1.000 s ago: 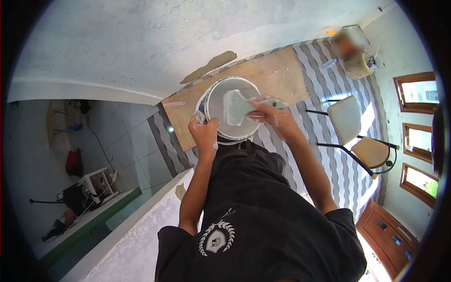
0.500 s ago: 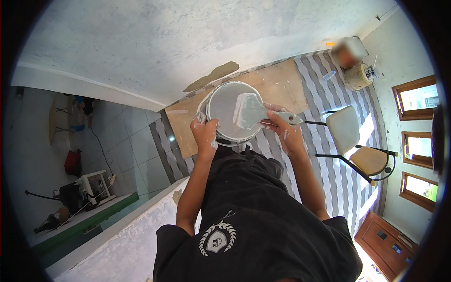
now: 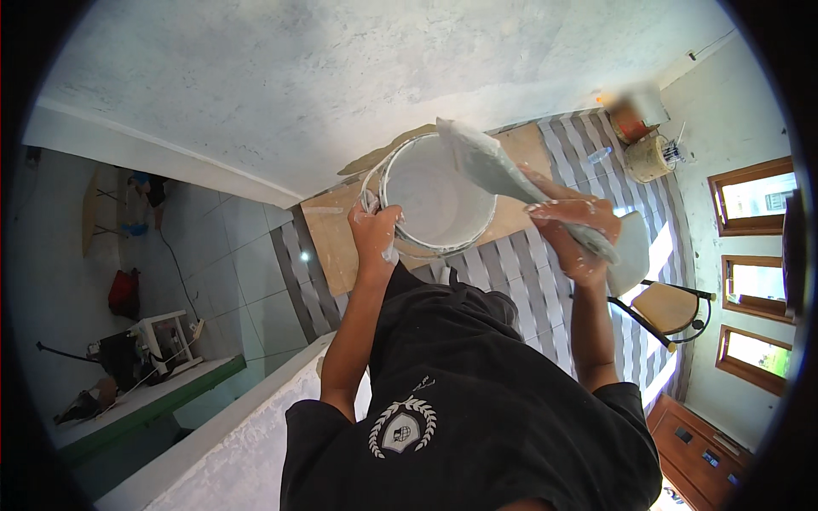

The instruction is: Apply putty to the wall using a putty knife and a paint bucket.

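My left hand grips the left rim of a round white bucket, its thumb over the edge. Whitish liquid paint lies inside, and a thin wire handle loops beside the bucket. Wrapped around the grey handle of a wide paintbrush are the fingers of my right hand. The brush is tilted, and its paint-coated head hangs over the bucket's far right rim. White smears mark both hands.
A patchy whitewashed wall rises ahead. Below it, a board lies on the striped tile floor. To the right are a chair and a stained bucket. At left, a dim room holds a person and a ledge with equipment.
My right hand has lifted the paintbrush up and to the right, out from above the paint, and turned it. My left hand still holds the bucket in nearly the same place.
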### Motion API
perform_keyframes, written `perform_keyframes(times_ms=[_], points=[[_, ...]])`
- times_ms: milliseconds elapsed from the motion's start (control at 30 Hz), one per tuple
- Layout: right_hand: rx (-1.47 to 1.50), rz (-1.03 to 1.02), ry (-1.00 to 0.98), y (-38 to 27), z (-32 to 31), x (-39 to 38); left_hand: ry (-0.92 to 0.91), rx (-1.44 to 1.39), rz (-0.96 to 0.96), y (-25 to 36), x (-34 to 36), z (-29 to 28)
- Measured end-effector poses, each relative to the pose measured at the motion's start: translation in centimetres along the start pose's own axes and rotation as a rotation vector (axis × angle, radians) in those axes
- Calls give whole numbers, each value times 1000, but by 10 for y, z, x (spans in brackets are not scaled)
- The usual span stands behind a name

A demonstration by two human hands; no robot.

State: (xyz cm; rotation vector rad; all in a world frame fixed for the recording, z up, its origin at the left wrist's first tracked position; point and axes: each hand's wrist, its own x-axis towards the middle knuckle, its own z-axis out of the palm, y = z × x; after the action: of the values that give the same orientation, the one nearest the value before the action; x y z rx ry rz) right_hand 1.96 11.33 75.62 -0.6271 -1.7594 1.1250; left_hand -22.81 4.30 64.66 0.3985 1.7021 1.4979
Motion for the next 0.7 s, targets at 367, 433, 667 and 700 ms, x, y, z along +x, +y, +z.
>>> perform_keyframes(times_ms=[367,433,667,700], points=[[-236,-130,22,-9,56,102,-111,-79,-31,52,86,-30],[-322,-104,-162,47,91,94,-104,-86,-36,53,104,-41],[-92,231,-108,127,174,93,-59,6,-71,30,169,-90],[-12,242,-33,131,180,95,-43,33,-68,28,176,-95]])
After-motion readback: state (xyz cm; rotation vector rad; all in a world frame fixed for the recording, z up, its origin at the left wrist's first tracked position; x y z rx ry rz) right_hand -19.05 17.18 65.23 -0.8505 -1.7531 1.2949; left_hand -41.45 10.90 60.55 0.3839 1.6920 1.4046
